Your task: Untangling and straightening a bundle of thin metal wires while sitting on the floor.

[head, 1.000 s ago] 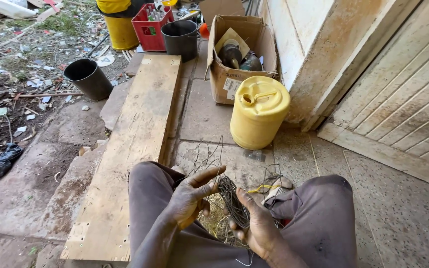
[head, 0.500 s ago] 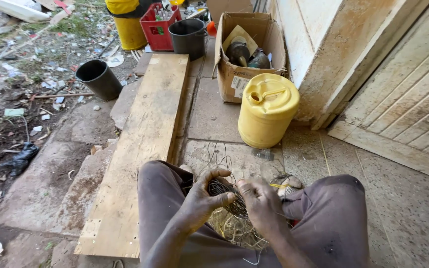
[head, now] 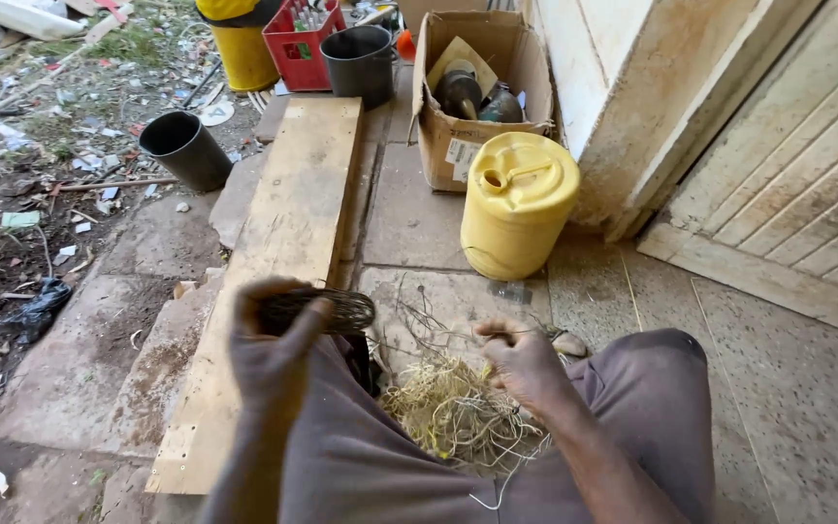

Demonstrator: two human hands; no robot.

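Observation:
My left hand (head: 272, 344) is raised over my left thigh and grips a dark bundle of thin wires (head: 327, 310) that sticks out to the right. My right hand (head: 521, 364) hovers over a tangled heap of pale yellowish strands (head: 453, 412) lying between my knees, its fingers pinched together on a thin wire (head: 419, 320) that runs left toward the bundle. Loose thin wires curl up from the ground just beyond the heap.
A long wooden plank (head: 288, 243) lies on the paving to my left. A yellow jerrycan (head: 516, 204) stands ahead, a cardboard box (head: 443, 146) with bottles behind it. Black pots (head: 184, 150), a red crate (head: 298, 44) and a yellow bucket (head: 242, 53) stand farther off. A wall (head: 652, 107) rises on the right.
My left hand has lifted the dark wire bundle up and to the left, away from the heap. My right hand has let go of it and stays low over the strands.

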